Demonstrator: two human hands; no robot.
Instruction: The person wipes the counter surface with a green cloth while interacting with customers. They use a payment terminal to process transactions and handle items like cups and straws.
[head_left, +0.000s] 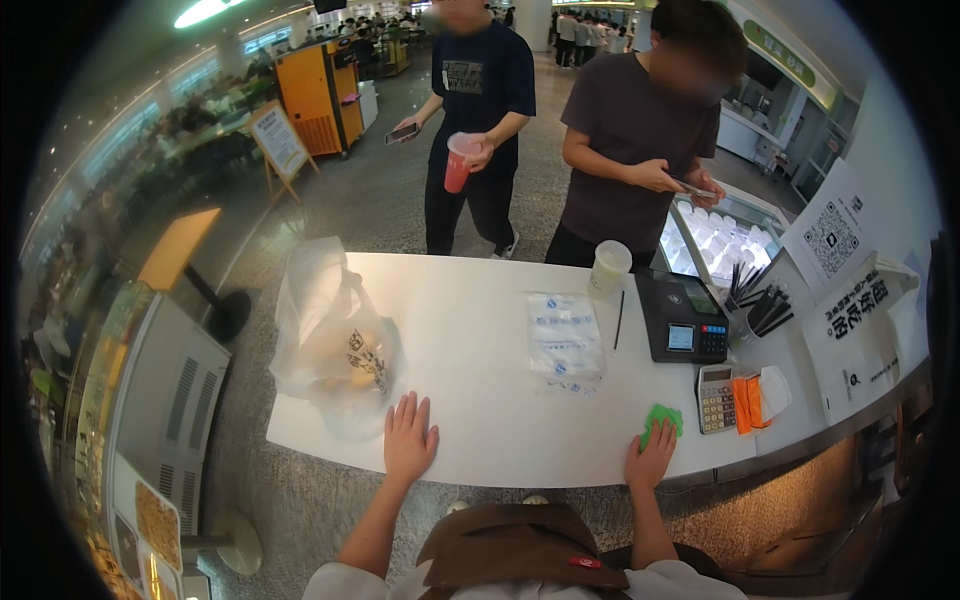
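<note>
My left hand (409, 441) lies palm down on the white counter (480, 450), holding nothing. Just beyond its fingertips stands a translucent plastic bag (330, 337) with printed writing and yellowish items inside. My right hand (651, 457) rests on a crumpled green cloth (663, 420), pressed to the counter near the front edge. A calculator (716, 401) sits to the right of that cloth. In the counter's middle lies a flat stack of clear plastic bags (562, 334) with blue print. A lidded cup of pale drink (609, 266) and a thin black straw (619, 321) are beside it.
A black payment terminal (682, 319), a holder of black straws (761, 315), an orange-and-white packet (752, 397) and a printed paper bag (862, 330) line the right side. Across the counter, one person (480, 90) carries a red drink; another person (637, 135) holds a phone.
</note>
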